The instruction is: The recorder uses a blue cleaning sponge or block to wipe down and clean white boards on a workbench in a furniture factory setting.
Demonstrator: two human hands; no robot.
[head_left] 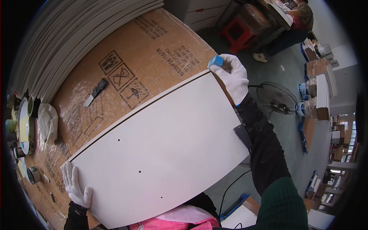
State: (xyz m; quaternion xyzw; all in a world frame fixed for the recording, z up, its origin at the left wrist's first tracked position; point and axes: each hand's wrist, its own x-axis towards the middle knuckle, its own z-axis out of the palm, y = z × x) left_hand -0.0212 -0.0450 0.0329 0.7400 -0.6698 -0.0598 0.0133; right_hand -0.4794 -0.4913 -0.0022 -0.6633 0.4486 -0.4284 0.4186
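A large white panel lies flat before me, with a dark groove along its far edge and three small holes. My left hand, in a white knit glove, rests on the panel's left end with the fingers stretched out and the thumb apart. At the far right corner, my gloved right hand pinches a small blue block between thumb and fingers, right at the panel's edge. Beyond the panel, a putty knife with a dark handle lies on the cardboard.
Stacked white boards line the far left. Tins and a white cloth sit at the left. To the right stand a floor fan, a red stool and stacked boards. Another person works at a far table.
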